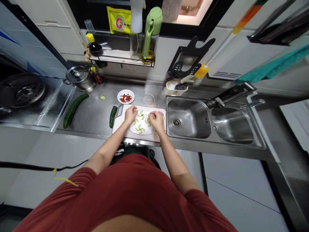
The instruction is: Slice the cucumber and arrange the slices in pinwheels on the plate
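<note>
A white plate (pixel 145 130) lies on the pale pink cutting board (pixel 156 138). Cucumber slices (pixel 140 129) form several small pinwheels on it, and the farthest has a red dot in its middle. My left hand (pixel 130 115) is over the plate's left side, fingertips pinched near that far pinwheel. Over the right side, my right hand (pixel 156 120) is also pinched, partly covering the right-hand pinwheel. Whatever is between the fingers of either hand is too small to make out. Behind the board sits a small white dish (pixel 119 97) of red pieces (pixel 126 98).
A cut cucumber (pixel 112 116) lies left of the board, with a long cucumber (pixel 73 108) and a loose cucumber slice (pixel 102 97) farther left. A lidded pot (pixel 80 79) stands behind. To the right is a double sink (pixel 190 117). Bottles line the shelf (pixel 120 56) above.
</note>
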A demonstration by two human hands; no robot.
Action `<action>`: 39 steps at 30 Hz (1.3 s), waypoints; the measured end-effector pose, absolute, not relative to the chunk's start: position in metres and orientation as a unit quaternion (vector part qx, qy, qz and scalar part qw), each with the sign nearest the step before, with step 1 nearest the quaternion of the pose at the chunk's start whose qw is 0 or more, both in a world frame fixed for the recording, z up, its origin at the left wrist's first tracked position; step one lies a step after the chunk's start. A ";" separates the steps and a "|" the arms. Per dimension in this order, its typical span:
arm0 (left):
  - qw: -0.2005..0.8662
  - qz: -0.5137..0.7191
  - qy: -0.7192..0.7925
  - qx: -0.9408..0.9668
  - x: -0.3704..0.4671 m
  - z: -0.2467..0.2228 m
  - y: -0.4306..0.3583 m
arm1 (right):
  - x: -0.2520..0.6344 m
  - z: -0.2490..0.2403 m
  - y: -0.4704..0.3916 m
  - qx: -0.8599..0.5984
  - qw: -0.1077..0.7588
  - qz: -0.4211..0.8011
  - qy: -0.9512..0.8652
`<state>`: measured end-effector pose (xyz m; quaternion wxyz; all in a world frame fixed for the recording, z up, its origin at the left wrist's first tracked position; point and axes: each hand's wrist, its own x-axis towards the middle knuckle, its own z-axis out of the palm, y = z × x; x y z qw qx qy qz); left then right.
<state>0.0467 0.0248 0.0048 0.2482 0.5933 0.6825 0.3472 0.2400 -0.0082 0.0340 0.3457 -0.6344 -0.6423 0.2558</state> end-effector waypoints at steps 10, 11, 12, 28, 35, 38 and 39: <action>0.192 0.285 0.805 0.484 -0.020 -0.008 0.073 | 0.264 0.025 -0.044 -0.655 0.388 0.297 -0.577; 0.191 0.270 0.810 0.485 -0.024 -0.007 0.079 | 0.264 0.025 -0.046 -0.654 0.391 0.300 -0.574; 0.190 0.256 0.812 0.489 -0.027 -0.006 0.085 | 0.265 0.025 -0.047 -0.653 0.394 0.301 -0.572; 0.165 0.095 0.805 0.562 -0.035 -0.010 0.141 | 0.276 0.019 -0.069 -0.672 0.377 0.307 -0.559; 0.193 0.103 0.817 0.534 -0.033 -0.015 0.151 | 0.279 0.019 -0.070 -0.676 0.373 0.307 -0.556; 0.210 0.114 0.823 0.515 -0.034 -0.018 0.153 | 0.280 0.019 -0.070 -0.676 0.376 0.307 -0.555; 0.212 0.118 0.822 0.515 -0.034 -0.019 0.153 | 0.280 0.019 -0.070 -0.676 0.376 0.308 -0.554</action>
